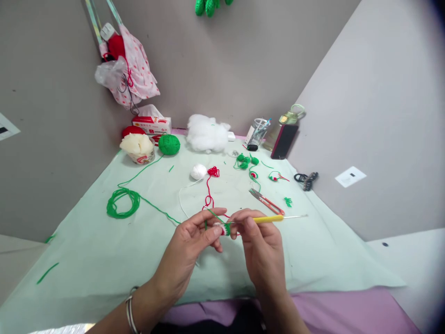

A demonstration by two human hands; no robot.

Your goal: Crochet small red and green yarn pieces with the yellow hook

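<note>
My left hand [196,248] pinches a small crochet piece [224,228] in white, red and green between thumb and fingers. Green yarn runs over its raised index finger. In my right hand [260,246] is a crochet hook [269,219] with a yellow handle, its near end at the piece and its other metal end pointing right. The green strand leads back to a loose coil [123,203] and a green yarn ball [169,144]. White and red strands run from the piece toward a white yarn ball [199,172] and a red yarn bundle [213,172].
Orange-handled thread snips [267,202] lie beyond my right hand. Small green crochet pieces [245,161] are scattered at right. White stuffing [208,133], a tissue box [153,124], a paper bowl [139,150], a clear cup [257,132], a phone [285,141] and a bottle [290,117] stand at the back.
</note>
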